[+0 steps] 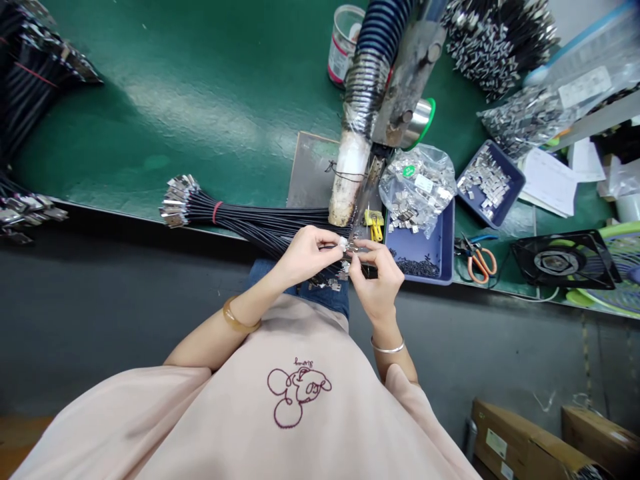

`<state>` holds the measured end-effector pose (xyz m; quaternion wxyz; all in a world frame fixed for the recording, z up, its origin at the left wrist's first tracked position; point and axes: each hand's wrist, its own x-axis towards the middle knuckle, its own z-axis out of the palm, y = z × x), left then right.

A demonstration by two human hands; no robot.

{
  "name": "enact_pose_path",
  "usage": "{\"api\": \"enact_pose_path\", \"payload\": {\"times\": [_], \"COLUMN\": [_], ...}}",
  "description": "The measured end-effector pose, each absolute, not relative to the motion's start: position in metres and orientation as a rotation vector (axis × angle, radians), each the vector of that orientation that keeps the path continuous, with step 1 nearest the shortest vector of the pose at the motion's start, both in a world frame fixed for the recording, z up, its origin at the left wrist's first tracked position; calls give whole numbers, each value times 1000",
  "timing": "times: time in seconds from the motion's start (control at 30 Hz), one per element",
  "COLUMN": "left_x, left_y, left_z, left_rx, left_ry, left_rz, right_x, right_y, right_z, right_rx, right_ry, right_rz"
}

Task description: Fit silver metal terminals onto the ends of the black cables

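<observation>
My left hand (311, 255) is closed in a pinch on a small silvery metal connector (345, 244). Close to it on the right, my right hand (377, 275) pinches at the same connector, its thumb and fingertips nearly meeting the left ones. The exact shape of the piece is too small to make out. Under and beside both hands runs a bundle of black cables (260, 220), tied with a red band (217, 212). Metal connectors (179, 200) sit on its left end, and more metal ends (331, 283) hang below my hands.
A ribbed exhaust hose (377, 47) comes down just beyond my hands. To the right are a blue tray (447, 247) with bagged metal parts (417, 190), a smaller tray (517, 183), orange-handled pliers (483, 265) and a black fan (565, 260). More cable bundles (30, 87) lie far left.
</observation>
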<state>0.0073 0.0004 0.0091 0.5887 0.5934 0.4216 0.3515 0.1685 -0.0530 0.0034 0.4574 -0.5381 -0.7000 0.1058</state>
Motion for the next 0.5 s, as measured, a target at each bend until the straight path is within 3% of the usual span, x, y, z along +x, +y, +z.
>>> {"api": "enact_pose_path", "payload": {"times": [0.17,0.5], "left_x": [5,5], "left_y": [-1,1], "left_z": [5,7], "left_rx": [1405,1404], "left_ry": [972,996], "left_rz": [799,893], "right_x": [167,166], "right_y": [-54,-50], "right_z": [2,6], "right_rx": [-1307,-1399], "right_ry": [-1736,-1586], "right_rz": [183,457]}}
